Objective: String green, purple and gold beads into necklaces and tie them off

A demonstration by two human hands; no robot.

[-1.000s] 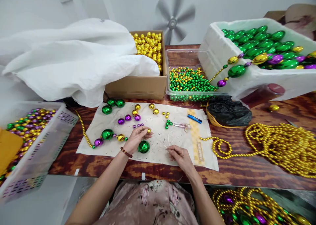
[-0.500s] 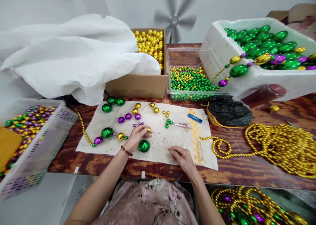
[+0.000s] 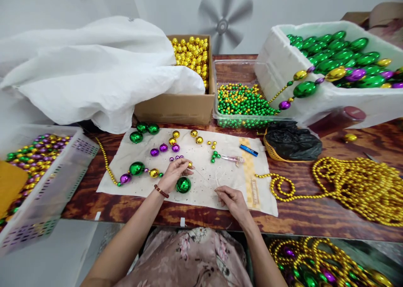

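My left hand (image 3: 175,172) is closed in a pinch around a small gold bead (image 3: 189,165) with thin clear string running from it. Just below its fingers sits a large green bead (image 3: 183,185) on the white cloth (image 3: 201,194). To the left a partly strung row with a green bead (image 3: 137,168), a purple bead (image 3: 125,178) and a gold bead (image 3: 154,172) leads to that hand. My right hand (image 3: 231,199) pinches the clear string (image 3: 217,178), which loops up above its fingertips. Small green beads (image 3: 215,156) lie farther up, beside a slim clear-and-pink tool (image 3: 232,158).
Loose purple beads (image 3: 163,147) and a blue lighter-like item (image 3: 248,150) lie on the cloth. Behind stand a cardboard box (image 3: 176,108), a clear tub (image 3: 252,122) and a foam box (image 3: 277,56). Gold bead strands (image 3: 362,190) heap at right; a white basket (image 3: 59,186) is at left.
Both hands keep nearly the same place and grip. The clear string between them has shifted slightly. The view has moved a little.
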